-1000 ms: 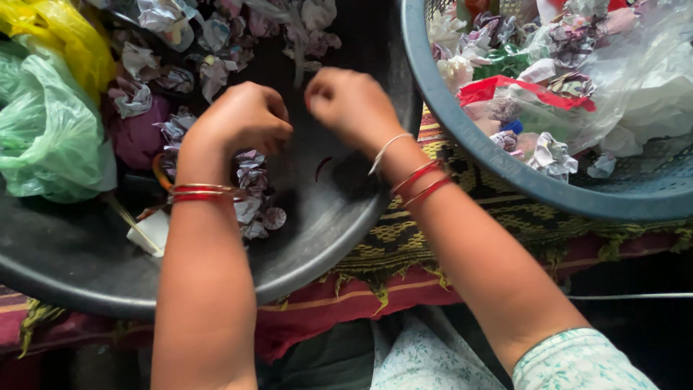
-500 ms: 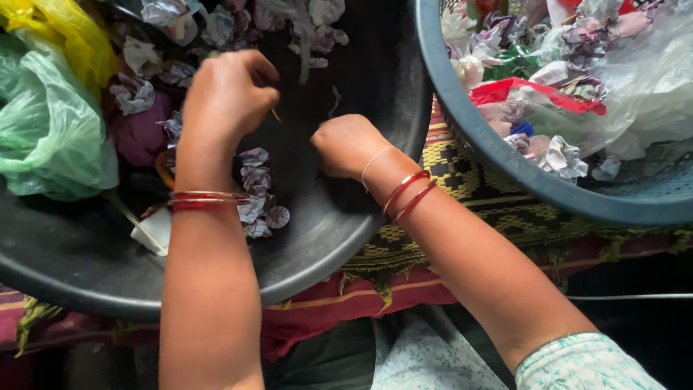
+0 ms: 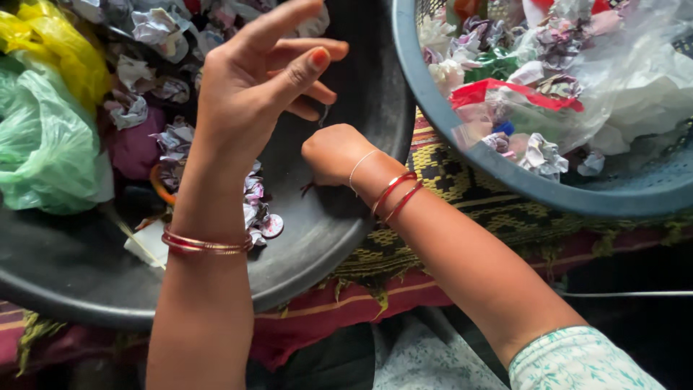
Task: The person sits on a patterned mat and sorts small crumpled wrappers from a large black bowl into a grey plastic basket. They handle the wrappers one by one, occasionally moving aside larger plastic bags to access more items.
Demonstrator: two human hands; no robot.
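My left hand (image 3: 253, 79) is raised above the black basin (image 3: 317, 238), thumb pressed against the middle fingers and index finger stretched out. Whatever it pinches is too thin to make out. My right hand (image 3: 333, 153) is a closed fist resting low inside the basin, knuckles down, with a small red strip (image 3: 307, 189) just by it. Crumpled paper flowers (image 3: 254, 206) lie in a short row under my left wrist. Both wrists wear red and gold bangles.
A green plastic bag (image 3: 43, 144) and a yellow one (image 3: 50, 43) fill the basin's left side, with more crumpled paper pieces (image 3: 144, 29) at the back. A blue-grey tub (image 3: 498, 173) at the right holds paper scraps and clear plastic. A woven patterned cloth (image 3: 462, 202) lies underneath.
My left hand has lifted up and back from the basin, its fingers spreading from a fist into a pinch. My right hand dropped from beside it down to the basin floor and stayed there.
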